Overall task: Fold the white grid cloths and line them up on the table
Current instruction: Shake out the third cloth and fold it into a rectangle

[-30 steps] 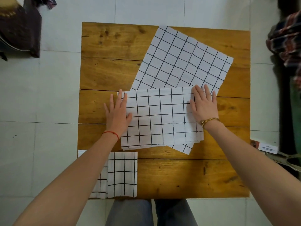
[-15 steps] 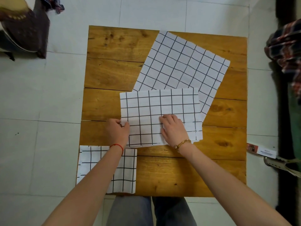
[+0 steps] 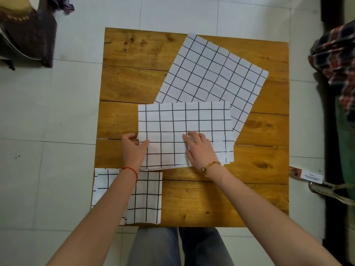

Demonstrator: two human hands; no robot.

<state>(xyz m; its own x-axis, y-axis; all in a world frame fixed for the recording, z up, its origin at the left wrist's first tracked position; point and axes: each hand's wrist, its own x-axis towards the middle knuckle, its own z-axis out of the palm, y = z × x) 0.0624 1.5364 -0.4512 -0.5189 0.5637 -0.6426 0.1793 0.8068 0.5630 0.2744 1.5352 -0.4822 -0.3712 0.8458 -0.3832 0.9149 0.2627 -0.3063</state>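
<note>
A half-folded white grid cloth (image 3: 184, 121) lies across the middle of the wooden table (image 3: 132, 77). My left hand (image 3: 133, 148) pinches its left edge, thumb on top and fingers underneath. My right hand (image 3: 199, 148) presses flat on the cloth's middle, fingers spread. Behind it, an unfolded grid cloth (image 3: 213, 70) lies flat and skewed at the back right, partly under the half-folded one. A small folded grid cloth (image 3: 146, 198) sits at the front left corner, partly hidden by my left forearm.
Bare wood shows at the table's back left and front right. White tiled floor surrounds the table. A dark bag (image 3: 25, 33) lies on the floor at left, plaid fabric (image 3: 334, 60) at right, and a small card (image 3: 305, 174) by the right edge.
Both hands left the cloth's far side edges and came nearer. The left hand now pinches the left edge; the right hand moved to the cloth's middle and presses there.
</note>
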